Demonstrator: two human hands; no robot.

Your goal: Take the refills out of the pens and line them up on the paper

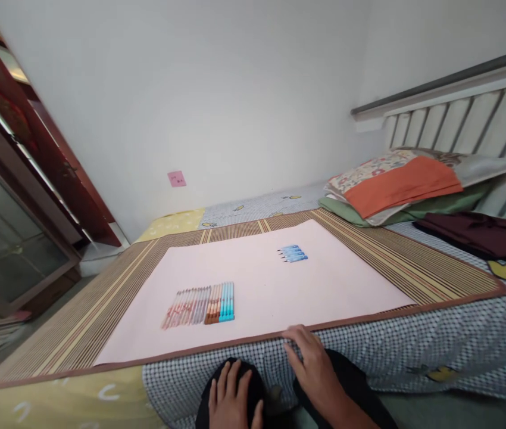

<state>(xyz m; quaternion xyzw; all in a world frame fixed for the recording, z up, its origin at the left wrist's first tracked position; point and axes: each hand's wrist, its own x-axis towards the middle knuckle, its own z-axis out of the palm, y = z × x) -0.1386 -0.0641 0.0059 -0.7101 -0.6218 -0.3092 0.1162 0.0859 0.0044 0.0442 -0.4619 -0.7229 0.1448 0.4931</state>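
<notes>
My left hand (230, 396) lies flat on my dark-clothed knee, fingers spread, holding nothing. At the front edge of a pale pink sheet (253, 310), my right hand (311, 363) is apart from the pens, its fingers loosely bent and nothing in them. On the sheet's left half a row of several pens (202, 304) lies side by side, running from pinkish and grey ones to brown and bright turquoise. Farther back on the right rests a small group of blue pens (294, 254) with dark tips pointing left.
Under the sheet is a striped woven mat (440, 271) on a bed with checked bedding (414, 339). Pillows (405, 185) and a folded maroon cloth (480, 232) lie at the right, by a slatted headboard (467, 116). A white wall (235, 107) stands behind.
</notes>
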